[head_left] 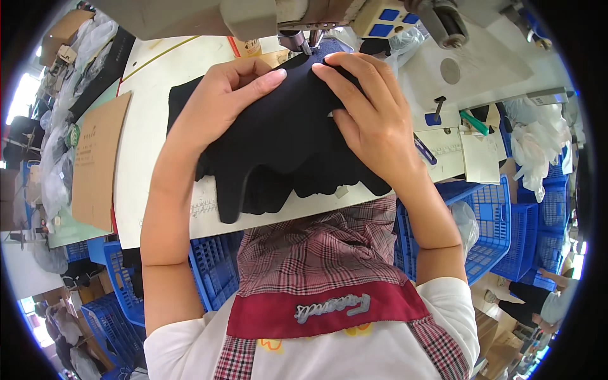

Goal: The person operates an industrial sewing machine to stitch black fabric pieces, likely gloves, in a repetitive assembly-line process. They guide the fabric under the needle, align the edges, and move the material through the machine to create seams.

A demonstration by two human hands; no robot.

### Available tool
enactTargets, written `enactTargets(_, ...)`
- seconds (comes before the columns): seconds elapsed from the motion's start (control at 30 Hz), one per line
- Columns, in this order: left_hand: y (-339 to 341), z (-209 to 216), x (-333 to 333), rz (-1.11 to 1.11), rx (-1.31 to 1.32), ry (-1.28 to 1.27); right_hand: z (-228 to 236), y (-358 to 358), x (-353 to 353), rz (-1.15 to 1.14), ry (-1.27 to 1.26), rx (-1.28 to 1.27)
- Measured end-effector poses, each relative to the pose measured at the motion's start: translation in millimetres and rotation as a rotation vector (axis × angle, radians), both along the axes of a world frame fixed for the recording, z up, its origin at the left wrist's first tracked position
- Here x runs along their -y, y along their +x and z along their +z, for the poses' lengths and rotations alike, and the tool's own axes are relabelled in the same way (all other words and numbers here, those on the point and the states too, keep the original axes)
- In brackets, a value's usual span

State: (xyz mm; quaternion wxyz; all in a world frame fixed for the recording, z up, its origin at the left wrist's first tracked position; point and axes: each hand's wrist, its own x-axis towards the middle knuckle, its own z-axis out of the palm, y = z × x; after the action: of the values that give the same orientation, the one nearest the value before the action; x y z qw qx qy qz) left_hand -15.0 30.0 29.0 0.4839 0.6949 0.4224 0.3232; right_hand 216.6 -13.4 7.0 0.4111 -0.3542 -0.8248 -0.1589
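Observation:
A piece of black fabric lies across the white sewing table, its wavy lower edge near the front of the tabletop. Its upper part runs under the presser foot of a sewing machine. My left hand is closed at the fabric's upper left, fingers curled and thumb laid along the cloth. On the other side, close to the needle area, my right hand rests with fingers stretched out and spread on the fabric. The needle tip itself is too small to make out.
Right of the fabric lie a purple-handled tool and a green-handled tool. Cardboard stands along the table's left edge. Blue plastic crates flank me below the table. Another person is at the far right.

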Motion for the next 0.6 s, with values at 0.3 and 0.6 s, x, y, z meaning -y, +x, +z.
enactTargets(0.3, -7, -1, -10, -0.069, 0.020, -0.049, -5, -6, -5, -0.046, 0.141, -0.004)
enactTargets(0.6, -8, 2, -4, -0.051, 0.025, -0.110, -7, -10, -5, -0.080, 0.184, -0.026)
